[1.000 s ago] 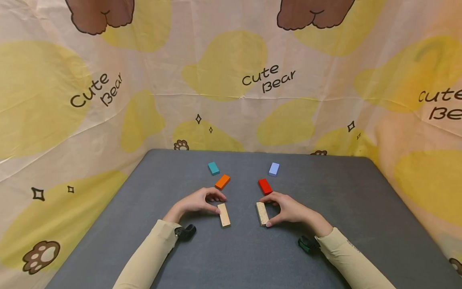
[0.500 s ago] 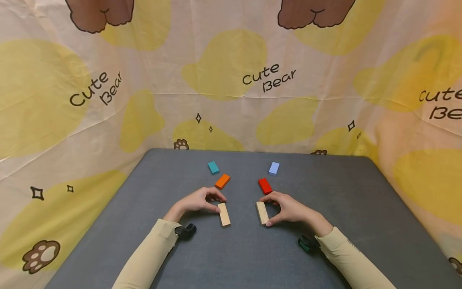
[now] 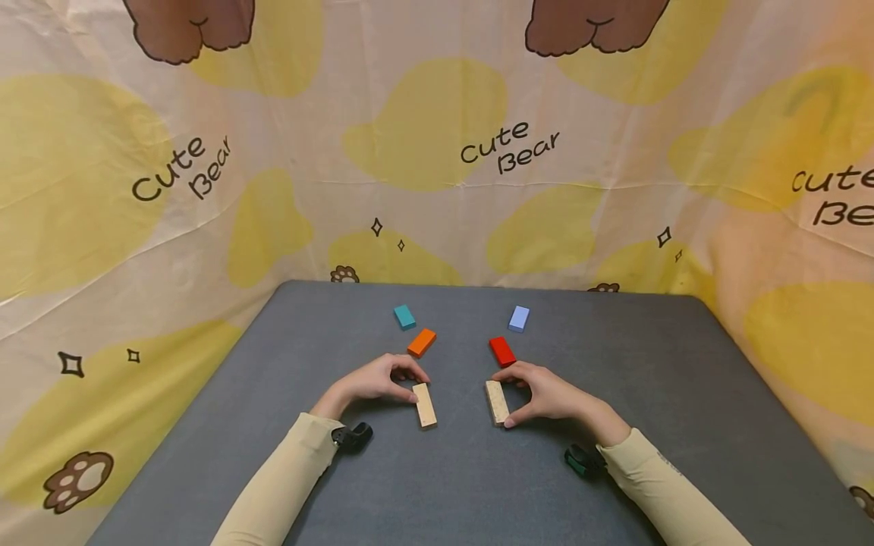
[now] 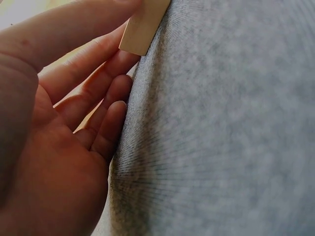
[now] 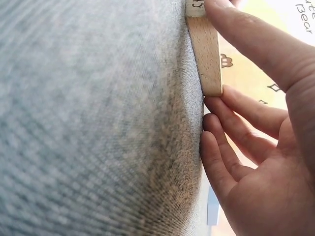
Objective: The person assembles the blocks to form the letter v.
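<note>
Two plain wooden blocks lie on the grey table in the head view, apart from each other. My left hand [image 3: 378,380] holds the left wooden block [image 3: 425,406], with the thumb on its side and fingertips at its far end. The left wrist view shows the end of this wooden block [image 4: 141,34] between thumb and fingers. My right hand [image 3: 546,393] grips the right wooden block [image 3: 497,403] lengthwise, thumb at the near end and a fingertip at the far end. In the right wrist view, this wooden block [image 5: 206,54] has dark print on its end face.
Beyond the left hand lie an orange block [image 3: 421,343] and a teal block [image 3: 405,317]. Past the right hand are a red block [image 3: 502,352] and a light blue block [image 3: 519,319]. A patterned cloth [image 3: 437,152] hangs behind the grey table [image 3: 457,485].
</note>
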Available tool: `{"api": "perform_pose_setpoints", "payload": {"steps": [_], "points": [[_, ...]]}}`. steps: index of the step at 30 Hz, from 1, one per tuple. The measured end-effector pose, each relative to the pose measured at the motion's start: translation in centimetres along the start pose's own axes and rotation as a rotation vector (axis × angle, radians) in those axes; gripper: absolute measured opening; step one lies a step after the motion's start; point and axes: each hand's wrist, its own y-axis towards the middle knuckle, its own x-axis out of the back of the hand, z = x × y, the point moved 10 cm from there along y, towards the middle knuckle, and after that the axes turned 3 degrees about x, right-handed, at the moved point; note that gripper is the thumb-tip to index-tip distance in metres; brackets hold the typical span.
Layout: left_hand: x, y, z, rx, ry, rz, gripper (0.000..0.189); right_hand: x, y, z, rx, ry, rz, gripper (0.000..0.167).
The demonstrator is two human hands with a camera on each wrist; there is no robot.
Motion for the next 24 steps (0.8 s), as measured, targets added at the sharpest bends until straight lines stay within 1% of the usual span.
{"api": "perform_pose_setpoints", "payload": {"steps": [7, 13, 17, 20, 24], "points": [[-0.1, 0.0, 0.2, 0.012, 0.001, 0.002, 0.034, -0.1, 0.0, 0.1, 0.018, -0.001, 0.012, 0.071], [-0.2, 0.0, 0.2, 0.023, 0.001, 0.015, 0.036, -0.2, 0.1, 0.0, 0.017, -0.003, 0.018, 0.071], [0.0, -0.6, -1.6, 0.010, -0.013, 0.018, 0.034, -0.2, 0.1, 0.1, 0.007, -0.011, 0.011, 0.071], [0.1, -0.6, -1.4, 0.013, -0.004, 0.009, 0.033, -0.2, 0.0, 0.1, 0.003, -0.022, 0.000, 0.071], [0.0, -0.2, 0.3, 0.019, 0.013, 0.004, 0.033, -0.1, 0.0, 0.3, 0.003, -0.043, -0.012, 0.071]]}}
